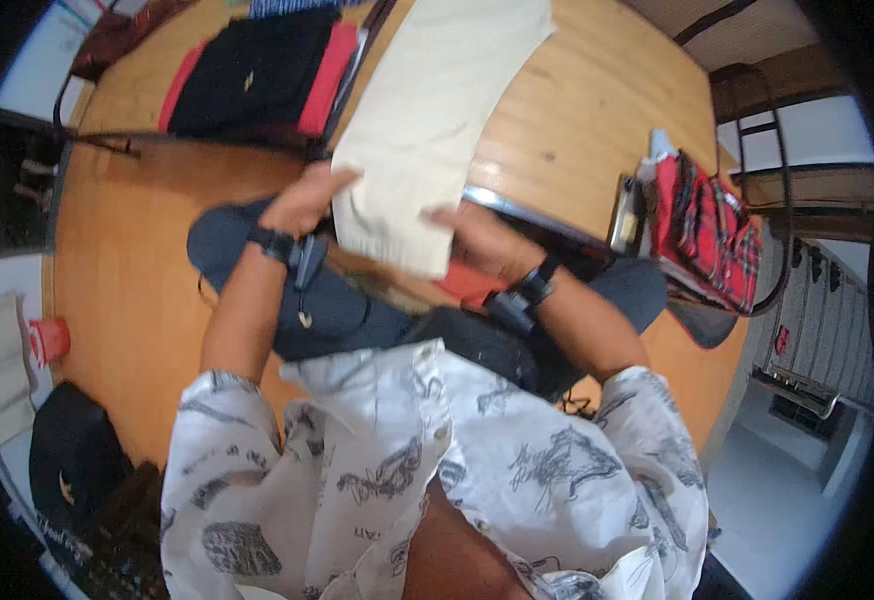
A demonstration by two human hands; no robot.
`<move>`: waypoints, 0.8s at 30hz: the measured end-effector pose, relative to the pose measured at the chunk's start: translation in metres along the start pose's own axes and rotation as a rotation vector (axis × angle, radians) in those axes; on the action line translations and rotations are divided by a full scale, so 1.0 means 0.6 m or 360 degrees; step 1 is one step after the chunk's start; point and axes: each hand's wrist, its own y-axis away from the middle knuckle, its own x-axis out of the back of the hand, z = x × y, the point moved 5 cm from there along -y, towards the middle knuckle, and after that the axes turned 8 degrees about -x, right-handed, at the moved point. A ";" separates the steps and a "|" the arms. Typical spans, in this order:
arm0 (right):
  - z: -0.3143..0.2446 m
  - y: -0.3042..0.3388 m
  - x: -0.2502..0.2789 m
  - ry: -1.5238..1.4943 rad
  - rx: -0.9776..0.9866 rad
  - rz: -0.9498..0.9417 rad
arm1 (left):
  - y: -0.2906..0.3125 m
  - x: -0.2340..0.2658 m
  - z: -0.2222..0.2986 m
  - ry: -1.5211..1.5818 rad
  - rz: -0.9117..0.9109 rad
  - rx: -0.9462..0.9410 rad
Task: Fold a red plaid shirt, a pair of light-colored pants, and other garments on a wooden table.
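A long cream cloth (pixel 412 150) stretches over the wooden table and hangs past its near edge toward my lap; its near end looks ribbed. At its left edge, my left hand (pixel 305 203) is closed on the cloth, thumb on top and fingers hidden beneath. My right hand (pixel 492 243) grips the right edge close to the near corner, a little blurred, with its thumb over the fabric. Both wrists wear dark straps. Under the near end, a bit of red fabric (pixel 469 284) shows above my lap.
Dark and red folded clothes (pixel 257 75) lie on the table (pixel 577 110) at the far left. Red plaid clothing (pixel 712 230) is piled on a chair to the right, beside a dark phone-like object (pixel 626 215). A black bag (pixel 77 455) stands at the lower left, near a red container (pixel 49 342).
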 end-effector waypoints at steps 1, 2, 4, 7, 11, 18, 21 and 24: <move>-0.020 0.021 -0.010 -0.0246 -0.0175 0.0080 | 0.010 -0.012 0.023 0.0201 -0.0059 -0.0040; -0.040 0.036 -0.007 -0.0252 -0.0129 0.0114 | 0.025 -0.031 0.040 0.0395 -0.0121 -0.0086; -0.055 0.053 0.001 -0.0289 -0.0171 0.0109 | 0.073 -0.063 0.056 0.0441 -0.0083 -0.0068; -0.052 0.072 0.005 -0.0250 -0.0079 0.0220 | 0.098 -0.077 0.046 0.0450 -0.0071 -0.0138; -0.032 0.075 0.019 -0.0116 -0.0055 0.0322 | 0.127 -0.089 0.044 0.0272 -0.0044 -0.0126; -0.007 0.103 0.014 0.0217 -0.0209 0.0408 | 0.125 -0.081 0.018 -0.0252 0.0298 -0.0231; 0.015 0.111 0.039 0.0396 -0.0246 0.0419 | 0.139 -0.099 0.026 -0.0420 0.0361 -0.0310; 0.012 0.129 0.045 0.0455 -0.0117 0.0402 | 0.151 -0.112 0.034 -0.0451 0.0379 -0.0505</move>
